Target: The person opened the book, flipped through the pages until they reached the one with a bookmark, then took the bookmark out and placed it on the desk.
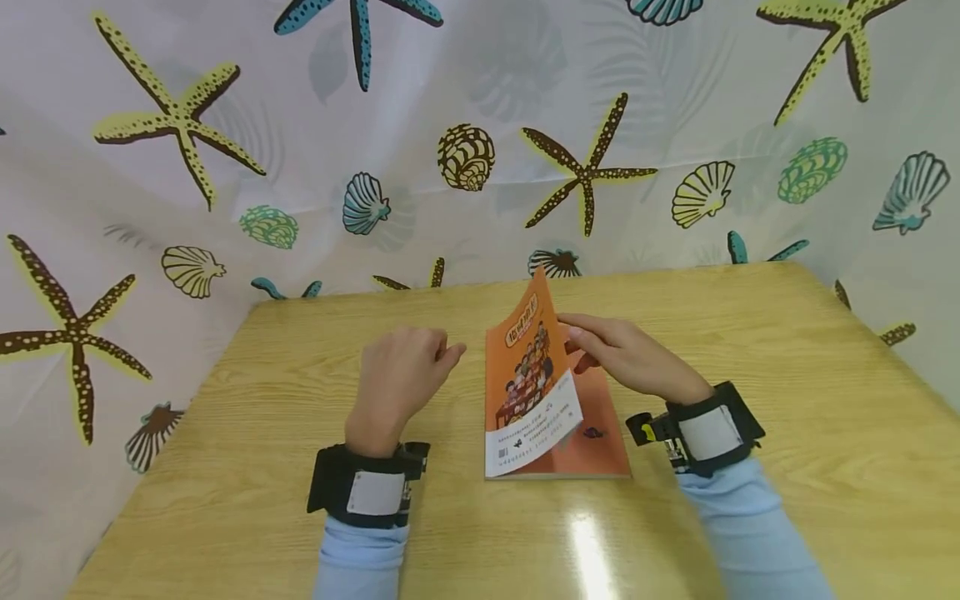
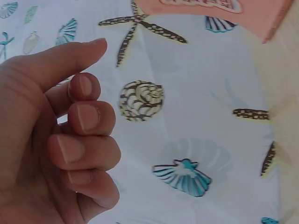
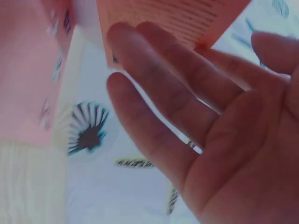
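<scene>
A thin paperback book with an orange front cover [image 1: 517, 350] lies on the table, its spine to the left. The cover stands lifted and bowed leftward, showing cartoon figures and a white lower band. Under it shows a reddish-orange page [image 1: 603, 433]. At the cover's right edge is my right hand [image 1: 626, 354], fingers extended behind it. In the right wrist view those fingertips overlap the cover's text-printed inner side [image 3: 187, 21], the thumb held apart. My left hand [image 1: 405, 371] hovers left of the book, fingers loosely curled around nothing, as the left wrist view confirms.
The book rests on a light wooden table [image 1: 300, 400]. Behind the table hangs a white cloth [image 1: 420, 100] printed with starfish and shells, which also runs down the left and right sides. Each wrist wears a black strap [image 1: 720, 429] with a small camera.
</scene>
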